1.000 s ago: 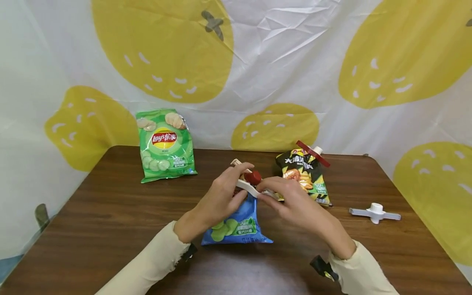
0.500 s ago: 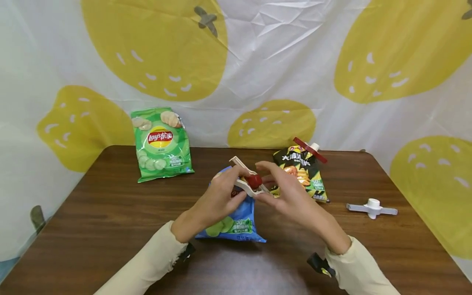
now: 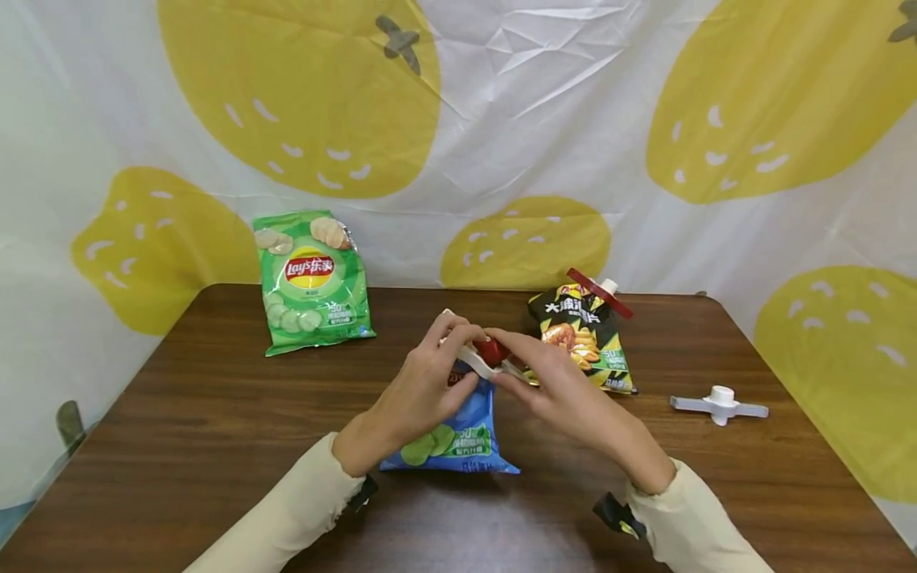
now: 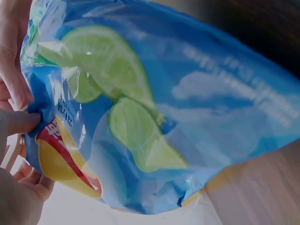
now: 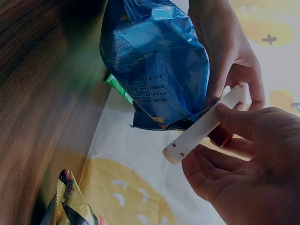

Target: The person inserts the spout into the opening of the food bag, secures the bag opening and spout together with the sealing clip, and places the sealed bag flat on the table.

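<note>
A blue chip bag (image 3: 458, 454) stands on the table between the hands, its top edge folded over. My left hand (image 3: 419, 386) pinches that top edge together with a white bag clip (image 3: 478, 364); in the left wrist view its thumb presses on the blue bag (image 4: 136, 117). From the other side my right hand (image 3: 555, 382) holds the white clip (image 5: 201, 129), thumb on the near bar and fingers behind. The clip has a red cap (image 3: 491, 351), partly covered by the fingers. The bag's top edge lies beside the clip's bar in the right wrist view.
At the back left a green chip bag (image 3: 313, 286) leans on the fruit-printed curtain (image 3: 401, 247). A black chip bag (image 3: 583, 342) with a dark red clip (image 3: 600, 293) lies back right. A grey-white clip (image 3: 719, 405) rests at the right on the wooden table (image 3: 215, 430).
The right hand's fingers spread away from the clip, then came back over the red cap. The clip's two bars, apart half a second ago, are now mostly covered by both hands.
</note>
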`<state>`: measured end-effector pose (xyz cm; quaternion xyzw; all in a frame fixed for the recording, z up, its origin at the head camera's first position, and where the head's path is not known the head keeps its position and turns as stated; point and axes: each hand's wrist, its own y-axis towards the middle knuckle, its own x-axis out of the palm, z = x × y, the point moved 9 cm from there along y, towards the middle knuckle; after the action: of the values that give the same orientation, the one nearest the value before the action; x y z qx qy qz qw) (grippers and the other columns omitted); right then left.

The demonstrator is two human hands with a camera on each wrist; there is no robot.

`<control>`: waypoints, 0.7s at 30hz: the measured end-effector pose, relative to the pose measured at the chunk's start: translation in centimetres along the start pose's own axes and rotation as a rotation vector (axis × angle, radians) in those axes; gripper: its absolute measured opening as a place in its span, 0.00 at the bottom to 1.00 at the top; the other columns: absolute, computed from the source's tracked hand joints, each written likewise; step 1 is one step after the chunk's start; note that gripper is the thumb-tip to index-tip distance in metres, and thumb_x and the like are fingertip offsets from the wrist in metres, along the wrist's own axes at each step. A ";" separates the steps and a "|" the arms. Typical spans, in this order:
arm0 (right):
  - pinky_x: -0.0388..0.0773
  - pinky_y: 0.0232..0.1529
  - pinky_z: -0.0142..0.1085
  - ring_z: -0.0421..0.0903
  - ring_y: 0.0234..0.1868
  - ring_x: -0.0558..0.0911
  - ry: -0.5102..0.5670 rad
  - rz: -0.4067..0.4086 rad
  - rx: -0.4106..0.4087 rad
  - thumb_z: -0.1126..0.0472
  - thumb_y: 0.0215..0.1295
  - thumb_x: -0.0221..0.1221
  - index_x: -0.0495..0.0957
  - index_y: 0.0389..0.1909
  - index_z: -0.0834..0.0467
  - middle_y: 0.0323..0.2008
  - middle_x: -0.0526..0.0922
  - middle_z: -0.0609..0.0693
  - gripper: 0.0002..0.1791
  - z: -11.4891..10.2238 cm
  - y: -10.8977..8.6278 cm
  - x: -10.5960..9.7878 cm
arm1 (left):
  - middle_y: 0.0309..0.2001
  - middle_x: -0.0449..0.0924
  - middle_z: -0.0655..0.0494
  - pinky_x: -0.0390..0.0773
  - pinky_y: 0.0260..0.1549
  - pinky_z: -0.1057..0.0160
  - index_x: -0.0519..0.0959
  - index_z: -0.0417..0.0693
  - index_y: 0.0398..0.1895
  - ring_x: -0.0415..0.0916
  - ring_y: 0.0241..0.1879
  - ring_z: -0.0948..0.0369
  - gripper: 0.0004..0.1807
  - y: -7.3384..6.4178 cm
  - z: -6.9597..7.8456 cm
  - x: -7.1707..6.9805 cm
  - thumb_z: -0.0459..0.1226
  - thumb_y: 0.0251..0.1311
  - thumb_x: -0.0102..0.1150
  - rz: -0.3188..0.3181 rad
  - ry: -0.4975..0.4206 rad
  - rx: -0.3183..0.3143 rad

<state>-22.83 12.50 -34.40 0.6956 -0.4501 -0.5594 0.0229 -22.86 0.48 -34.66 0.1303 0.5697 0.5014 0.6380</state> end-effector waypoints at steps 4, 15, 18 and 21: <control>0.79 0.50 0.46 0.47 0.52 0.81 0.016 0.027 -0.001 0.66 0.65 0.64 0.71 0.64 0.65 0.56 0.81 0.55 0.27 0.2 0.0 0.1 | 0.56 0.67 0.47 0.79 0.33 0.67 0.67 0.44 0.63 0.75 0.39 0.59 0.29 -0.1 -0.1 -0.1 0.26 0.56 0.61 0.035 -0.004 -0.013; 0.79 0.41 0.40 0.43 0.41 0.82 0.053 0.115 0.067 0.65 0.65 0.65 0.71 0.62 0.65 0.48 0.82 0.52 0.25 0.6 0.1 0.8 | 0.59 0.66 0.44 0.72 0.27 0.65 0.63 0.45 0.68 0.74 0.39 0.57 0.34 -0.4 0.2 -0.2 0.26 0.57 0.61 0.072 0.090 -0.031; 0.80 0.41 0.42 0.43 0.42 0.82 0.071 0.156 0.079 0.65 0.64 0.65 0.71 0.62 0.64 0.49 0.82 0.53 0.26 0.6 0.1 0.7 | 0.58 0.67 0.45 0.73 0.28 0.64 0.64 0.44 0.67 0.73 0.45 0.55 0.33 -0.3 0.3 -0.4 0.25 0.57 0.61 0.098 0.106 -0.034; 0.79 0.42 0.43 0.44 0.43 0.81 0.083 0.188 0.088 0.66 0.63 0.66 0.71 0.63 0.62 0.51 0.81 0.53 0.27 0.7 -0.1 0.6 | 0.58 0.67 0.45 0.73 0.28 0.65 0.64 0.44 0.67 0.72 0.48 0.54 0.34 -0.2 0.3 -0.5 0.25 0.56 0.61 0.116 0.102 -0.042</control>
<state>-23.36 12.49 -35.12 0.6735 -0.5361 -0.5050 0.0633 -22.40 0.12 -34.42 0.1240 0.5824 0.5551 0.5807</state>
